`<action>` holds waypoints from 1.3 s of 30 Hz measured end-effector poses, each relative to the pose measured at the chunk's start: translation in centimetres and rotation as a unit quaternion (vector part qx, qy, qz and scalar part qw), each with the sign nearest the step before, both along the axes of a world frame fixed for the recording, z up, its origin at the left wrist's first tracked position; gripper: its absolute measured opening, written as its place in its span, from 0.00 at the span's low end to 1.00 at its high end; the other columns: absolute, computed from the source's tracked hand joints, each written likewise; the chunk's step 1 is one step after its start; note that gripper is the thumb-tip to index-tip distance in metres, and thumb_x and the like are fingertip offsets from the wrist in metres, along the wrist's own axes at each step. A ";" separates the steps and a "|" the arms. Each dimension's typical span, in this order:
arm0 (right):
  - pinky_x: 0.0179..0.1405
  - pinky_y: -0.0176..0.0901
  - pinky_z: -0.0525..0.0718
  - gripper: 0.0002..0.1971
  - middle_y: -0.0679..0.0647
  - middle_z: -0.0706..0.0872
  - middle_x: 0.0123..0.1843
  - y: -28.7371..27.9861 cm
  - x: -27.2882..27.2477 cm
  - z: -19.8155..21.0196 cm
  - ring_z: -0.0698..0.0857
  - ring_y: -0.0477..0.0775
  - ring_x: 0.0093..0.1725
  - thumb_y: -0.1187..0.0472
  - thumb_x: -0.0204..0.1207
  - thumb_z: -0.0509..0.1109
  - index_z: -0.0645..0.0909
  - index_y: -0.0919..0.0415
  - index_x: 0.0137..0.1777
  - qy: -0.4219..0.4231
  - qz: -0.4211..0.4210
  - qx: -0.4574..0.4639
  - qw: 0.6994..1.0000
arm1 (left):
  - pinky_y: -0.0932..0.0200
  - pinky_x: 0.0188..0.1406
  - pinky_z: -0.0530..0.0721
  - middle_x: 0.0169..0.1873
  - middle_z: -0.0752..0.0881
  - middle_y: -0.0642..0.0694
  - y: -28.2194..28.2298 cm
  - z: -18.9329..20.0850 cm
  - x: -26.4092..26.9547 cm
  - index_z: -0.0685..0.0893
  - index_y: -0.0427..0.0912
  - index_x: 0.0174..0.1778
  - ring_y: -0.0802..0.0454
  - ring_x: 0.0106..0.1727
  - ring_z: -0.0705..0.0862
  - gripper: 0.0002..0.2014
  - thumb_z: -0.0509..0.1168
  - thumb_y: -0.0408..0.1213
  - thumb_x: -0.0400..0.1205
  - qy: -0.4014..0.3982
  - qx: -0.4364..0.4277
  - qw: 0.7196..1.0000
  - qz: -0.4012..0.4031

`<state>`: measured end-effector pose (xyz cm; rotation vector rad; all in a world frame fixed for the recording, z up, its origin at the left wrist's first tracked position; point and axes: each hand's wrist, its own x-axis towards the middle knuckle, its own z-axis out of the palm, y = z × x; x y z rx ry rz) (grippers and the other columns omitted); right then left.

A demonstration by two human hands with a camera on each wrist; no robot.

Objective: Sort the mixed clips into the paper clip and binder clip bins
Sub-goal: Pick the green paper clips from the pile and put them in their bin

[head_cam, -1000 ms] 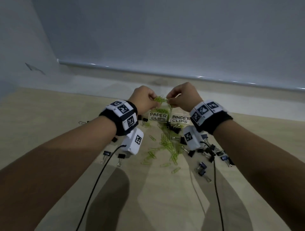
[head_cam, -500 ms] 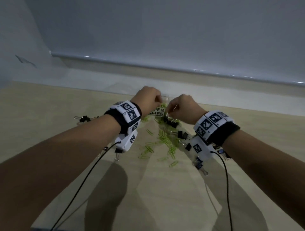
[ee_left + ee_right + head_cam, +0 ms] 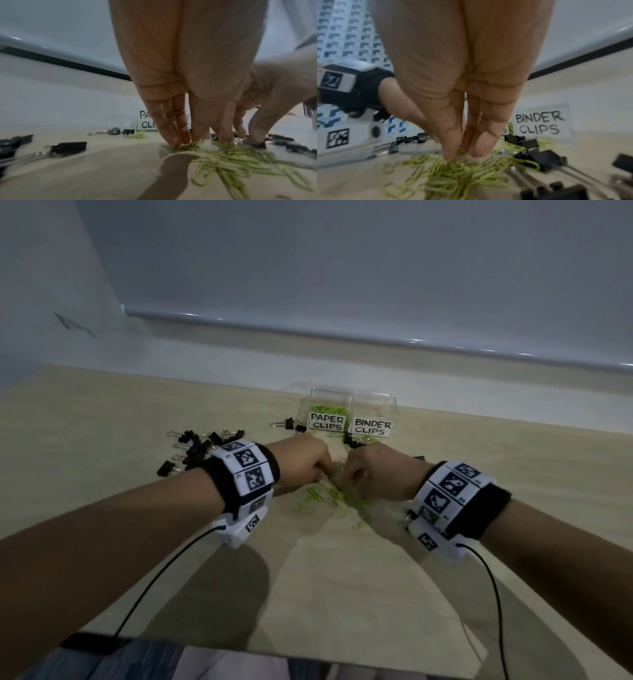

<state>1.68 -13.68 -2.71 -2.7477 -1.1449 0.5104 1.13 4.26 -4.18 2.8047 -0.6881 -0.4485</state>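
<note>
Loose green paper clips (image 3: pixel 329 498) lie heaped on the tan table in front of two clear bins. The bin labelled PAPER CLIPS (image 3: pixel 325 419) holds green clips; the bin labelled BINDER CLIPS (image 3: pixel 374 426) stands to its right. My left hand (image 3: pixel 323 470) and right hand (image 3: pixel 346 479) are down on the heap, knuckles nearly touching. In the left wrist view my left hand (image 3: pixel 197 142) pinches into the paper clips (image 3: pixel 231 162) with thumb and fingertips. In the right wrist view my right hand (image 3: pixel 464 154) pinches into the paper clips (image 3: pixel 453 175) the same way.
Black binder clips (image 3: pixel 198 446) lie scattered to the left, with a few more binder clips (image 3: pixel 356 440) in front of the bins and several binder clips (image 3: pixel 547 159) right of my right hand. Wrist cables trail to the table's near edge (image 3: pixel 308 655). A wall rises behind the bins.
Both hands have come down from above the bins and back toward me onto the paper clip heap. The bins, hidden behind the hands before, now show in full.
</note>
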 end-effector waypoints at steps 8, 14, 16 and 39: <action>0.49 0.47 0.84 0.33 0.53 0.83 0.52 -0.1 -0.4 -0.7 0.82 0.56 0.50 0.41 0.56 0.83 0.81 0.58 0.57 -0.002 -0.098 -0.097 0.991 | 0.48 0.64 0.80 0.67 0.70 0.48 0.9 -0.1 -1.6 0.66 0.49 0.76 0.46 0.64 0.77 0.49 0.80 0.56 0.62 0.054 0.071 0.993 0.078; 0.39 0.39 0.73 0.21 0.54 0.85 0.45 2.0 -0.4 -1.2 0.80 0.53 0.43 0.52 0.63 0.81 0.85 0.60 0.53 -0.008 -0.074 -0.040 0.996 | 0.55 0.45 0.78 0.48 0.80 0.48 -1.2 -0.6 -0.5 0.80 0.43 0.56 0.48 0.48 0.79 0.28 0.82 0.48 0.64 0.045 0.008 0.997 0.065; 0.38 0.40 0.74 0.14 0.54 0.85 0.42 1.8 -0.3 -1.3 0.80 0.55 0.42 0.58 0.65 0.79 0.86 0.62 0.49 -0.010 -0.076 -0.024 0.997 | 0.58 0.39 0.74 0.41 0.81 0.49 -1.3 -0.6 -0.2 0.81 0.42 0.47 0.48 0.43 0.79 0.21 0.81 0.45 0.66 0.044 -0.006 0.997 0.069; 0.37 0.36 0.90 0.05 0.61 0.91 0.39 1.5 8.9 4.7 0.89 0.49 0.33 0.71 0.67 0.78 0.88 0.67 0.43 0.039 -0.263 0.300 0.916 | 0.59 0.38 0.90 0.37 0.90 0.42 1.8 2.8 4.0 0.89 0.34 0.41 0.50 0.33 0.88 0.04 0.75 0.32 0.75 -0.003 -0.342 0.923 0.176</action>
